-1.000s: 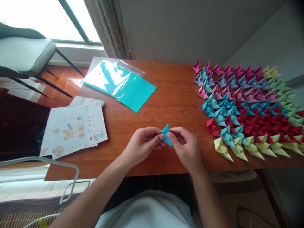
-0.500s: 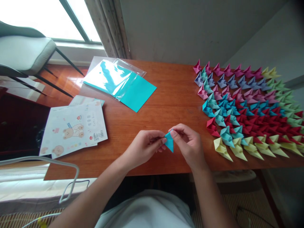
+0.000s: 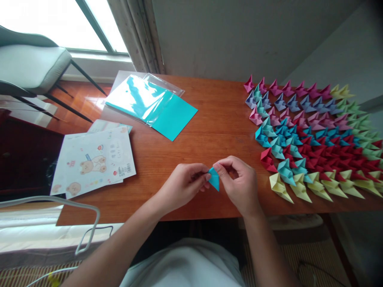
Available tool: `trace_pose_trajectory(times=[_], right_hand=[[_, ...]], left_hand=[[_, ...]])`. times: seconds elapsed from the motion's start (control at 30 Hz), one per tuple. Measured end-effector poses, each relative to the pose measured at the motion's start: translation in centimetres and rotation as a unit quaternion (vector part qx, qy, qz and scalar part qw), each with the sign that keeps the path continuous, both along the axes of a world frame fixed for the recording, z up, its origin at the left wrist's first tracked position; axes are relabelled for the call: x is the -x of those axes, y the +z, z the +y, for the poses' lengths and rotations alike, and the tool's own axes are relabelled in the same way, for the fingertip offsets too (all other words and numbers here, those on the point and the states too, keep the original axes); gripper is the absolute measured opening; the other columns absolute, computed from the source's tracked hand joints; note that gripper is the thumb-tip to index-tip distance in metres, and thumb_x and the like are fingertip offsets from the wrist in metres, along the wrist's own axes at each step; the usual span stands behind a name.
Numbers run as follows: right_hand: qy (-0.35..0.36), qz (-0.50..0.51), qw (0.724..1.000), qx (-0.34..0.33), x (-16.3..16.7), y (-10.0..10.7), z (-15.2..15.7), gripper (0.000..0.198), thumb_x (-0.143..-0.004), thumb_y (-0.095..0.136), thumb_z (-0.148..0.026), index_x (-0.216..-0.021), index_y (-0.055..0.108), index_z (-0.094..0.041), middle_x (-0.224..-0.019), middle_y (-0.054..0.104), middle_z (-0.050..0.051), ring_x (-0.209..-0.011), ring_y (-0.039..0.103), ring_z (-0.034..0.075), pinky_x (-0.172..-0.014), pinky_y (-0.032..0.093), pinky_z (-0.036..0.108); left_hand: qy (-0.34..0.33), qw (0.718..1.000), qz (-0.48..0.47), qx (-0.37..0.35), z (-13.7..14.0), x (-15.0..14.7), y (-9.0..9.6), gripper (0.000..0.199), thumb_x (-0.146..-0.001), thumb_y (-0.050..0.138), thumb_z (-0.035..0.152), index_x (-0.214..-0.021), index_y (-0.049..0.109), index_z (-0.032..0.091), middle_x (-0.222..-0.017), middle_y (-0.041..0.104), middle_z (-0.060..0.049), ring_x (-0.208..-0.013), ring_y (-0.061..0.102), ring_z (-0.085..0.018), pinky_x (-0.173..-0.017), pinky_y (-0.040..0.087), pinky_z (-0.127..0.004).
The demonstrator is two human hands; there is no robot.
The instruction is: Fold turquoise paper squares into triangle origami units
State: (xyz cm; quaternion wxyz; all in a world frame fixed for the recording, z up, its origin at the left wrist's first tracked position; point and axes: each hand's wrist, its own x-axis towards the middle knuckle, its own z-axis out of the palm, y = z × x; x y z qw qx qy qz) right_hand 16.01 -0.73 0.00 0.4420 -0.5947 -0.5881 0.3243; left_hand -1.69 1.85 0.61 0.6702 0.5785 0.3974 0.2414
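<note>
A small piece of folded blue paper [image 3: 214,180] is held between my two hands above the front part of the wooden table, one corner pointing down. My left hand [image 3: 187,183] pinches its left edge between thumb and fingers. With thumb and index finger, my right hand [image 3: 237,179] grips the upper right corner. The fingertips cover the paper's top edge and sides. To the right stand rows of folded paper cranes [image 3: 317,155] in red, blue, pink, purple, green and yellow.
A clear plastic pack of turquoise paper sheets [image 3: 176,119] lies at the table's back left. Printed bear-pattern sheets [image 3: 98,163] rest at the left edge, near a white cable [image 3: 97,215]. A chair [image 3: 36,67] stands beyond, by the window.
Very little differs. My right thumb and fingers have shifted slightly at the paper's top corner, and both hands keep their hold.
</note>
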Motion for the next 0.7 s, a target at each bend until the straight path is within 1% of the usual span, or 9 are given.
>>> trace_pose_trajectory(times=[0.07, 0.13, 0.2, 0.27, 0.37, 0.47, 0.5, 0.57, 0.7], right_hand=[[-0.009, 0.007, 1.0, 0.0, 0.06, -0.06, 0.04, 0.018, -0.091, 0.067, -0.034, -0.079, 0.068, -0.02, -0.075, 0.067, 0.001, -0.069, 0.061, 0.015, -0.063, 0.048, 0.026], [-0.009, 0.046, 0.999, 0.024, 0.11, -0.33, 0.05, 0.02, -0.091, 0.067, -0.039, -0.083, 0.069, -0.02, -0.079, 0.069, 0.002, -0.071, 0.064, 0.016, -0.064, 0.05, 0.026], [0.008, 0.076, 0.995, 0.057, 0.13, -0.55, -0.02, 0.023, -0.092, 0.066, -0.043, -0.087, 0.069, -0.02, -0.079, 0.07, 0.002, -0.069, 0.064, 0.016, -0.061, 0.051, 0.025], [0.027, 0.063, 0.995, 0.075, 0.13, -0.52, -0.16, 0.025, -0.093, 0.063, -0.043, -0.086, 0.068, -0.02, -0.074, 0.068, 0.001, -0.064, 0.062, 0.015, -0.056, 0.048, 0.024], [0.03, -0.006, 0.998, 0.052, 0.15, -0.12, -0.39, 0.023, -0.094, 0.062, -0.039, -0.083, 0.067, -0.02, -0.069, 0.065, 0.0, -0.06, 0.057, 0.013, -0.056, 0.045, 0.024], [0.008, -0.027, 0.999, 0.018, 0.2, 0.09, -0.53, 0.022, -0.094, 0.062, -0.038, -0.081, 0.066, -0.02, -0.069, 0.065, -0.001, -0.06, 0.055, 0.012, -0.057, 0.043, 0.025], [0.0, -0.021, 1.0, 0.018, 0.22, 0.06, -0.56, 0.023, -0.094, 0.063, -0.039, -0.081, 0.066, -0.021, -0.068, 0.064, -0.001, -0.06, 0.056, 0.013, -0.057, 0.043, 0.025], [-0.007, 0.013, 0.999, 0.039, 0.3, -0.11, -0.62, 0.024, -0.094, 0.062, -0.041, -0.082, 0.066, -0.021, -0.068, 0.064, -0.001, -0.06, 0.056, 0.013, -0.057, 0.044, 0.025], [0.029, 0.111, 0.989, 0.099, 0.5, -0.53, -0.81, 0.026, -0.093, 0.062, -0.045, -0.088, 0.067, -0.02, -0.073, 0.067, 0.001, -0.061, 0.06, 0.014, -0.053, 0.046, 0.023]], left_hand=[[0.007, 1.0, -0.009, 0.005, 0.04, -0.03, 0.05, 0.023, -0.095, 0.059, 0.033, -0.086, 0.066, 0.013, -0.074, 0.069, -0.005, -0.066, 0.064, -0.012, -0.062, 0.052, -0.021], [0.021, 1.0, -0.017, 0.014, 0.08, -0.05, 0.11, 0.024, -0.095, 0.06, 0.033, -0.085, 0.065, 0.013, -0.074, 0.069, -0.004, -0.065, 0.064, -0.012, -0.061, 0.052, -0.02], [0.04, 0.999, -0.023, 0.022, 0.1, -0.06, 0.18, 0.023, -0.093, 0.062, 0.033, -0.083, 0.064, 0.013, -0.073, 0.069, -0.004, -0.063, 0.064, -0.011, -0.059, 0.051, -0.019], [0.057, 0.998, -0.027, 0.029, 0.08, -0.09, 0.25, 0.023, -0.092, 0.065, 0.034, -0.081, 0.063, 0.013, -0.072, 0.069, -0.004, -0.062, 0.064, -0.011, -0.057, 0.05, -0.019], [0.062, 0.997, -0.03, 0.041, 0.07, -0.16, 0.46, 0.024, -0.09, 0.067, 0.036, -0.083, 0.064, 0.013, -0.071, 0.069, -0.004, -0.061, 0.064, -0.011, -0.055, 0.049, -0.019], [0.061, 0.997, -0.031, 0.04, 0.13, -0.18, 0.77, 0.027, -0.091, 0.066, 0.039, -0.082, 0.065, 0.013, -0.07, 0.069, -0.004, -0.06, 0.063, -0.011, -0.054, 0.049, -0.019], [0.06, 0.997, -0.028, 0.035, 0.15, -0.16, 0.84, 0.029, -0.091, 0.066, 0.039, -0.08, 0.066, 0.013, -0.069, 0.069, -0.004, -0.059, 0.063, -0.011, -0.054, 0.049, -0.019], [0.062, 0.998, -0.015, 0.019, 0.19, -0.08, 0.87, 0.03, -0.091, 0.066, 0.039, -0.077, 0.066, 0.013, -0.066, 0.068, -0.003, -0.057, 0.062, -0.011, -0.054, 0.049, -0.019], [0.096, 0.995, 0.004, -0.004, 0.15, 0.1, 0.62, 0.029, -0.088, 0.069, 0.039, -0.075, 0.066, 0.013, -0.063, 0.067, -0.003, -0.055, 0.061, -0.011, -0.054, 0.05, -0.02]])
